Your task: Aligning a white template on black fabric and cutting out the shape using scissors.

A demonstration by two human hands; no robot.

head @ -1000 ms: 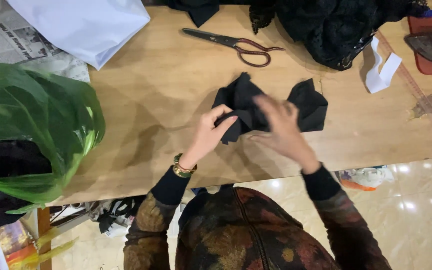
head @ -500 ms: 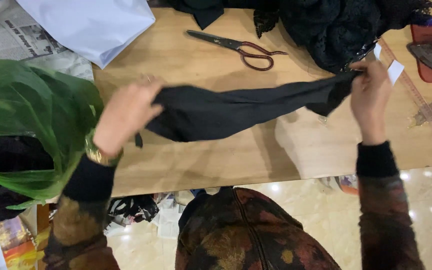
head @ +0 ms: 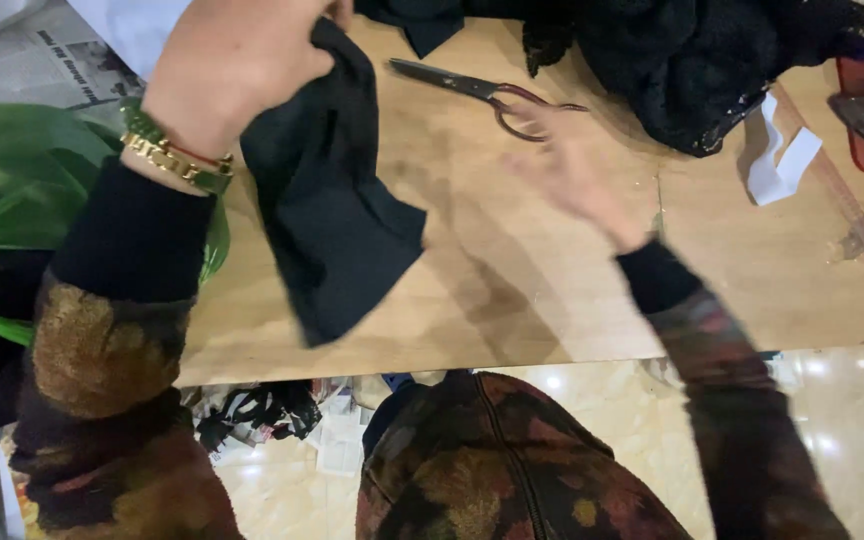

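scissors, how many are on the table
1. The scissors lie on the wooden table near its far edge, just beyond the blurred right hand. More could be hidden under the black lace pile.

We see the left hand (head: 237, 65) raised, gripping a black cloth (head: 337, 200) that hangs down over the wooden table (head: 552, 290). The right hand (head: 567, 175) is blurred, empty, fingers spread, just below the scissors (head: 487, 92) (handles reddish). A green plastic bag (head: 12, 190) lies at left, with black lace fabric (head: 692, 60) beyond.
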